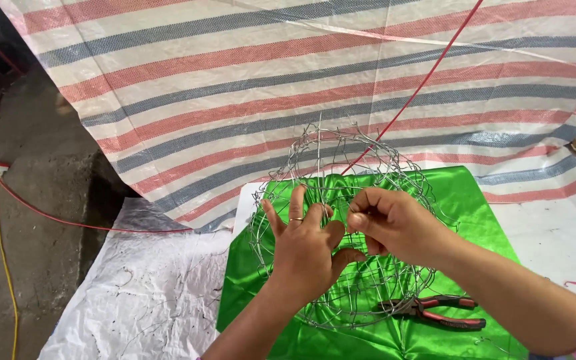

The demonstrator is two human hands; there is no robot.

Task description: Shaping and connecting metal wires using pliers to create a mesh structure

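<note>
A round frame of thin silver wire stands on a shiny green cloth. My left hand rests against the near side of the frame, fingers spread, a ring on one finger, thumb pressed toward a wire. My right hand is closed, pinching a wire of the frame between thumb and fingers right next to my left thumb. Parts of the frame behind both hands are hidden.
Pliers with red and black handles lie on the green cloth inside the frame's lower right. A red, blue and white striped tarp hangs behind. White plastic sheet covers the floor; red and yellow cables run at left.
</note>
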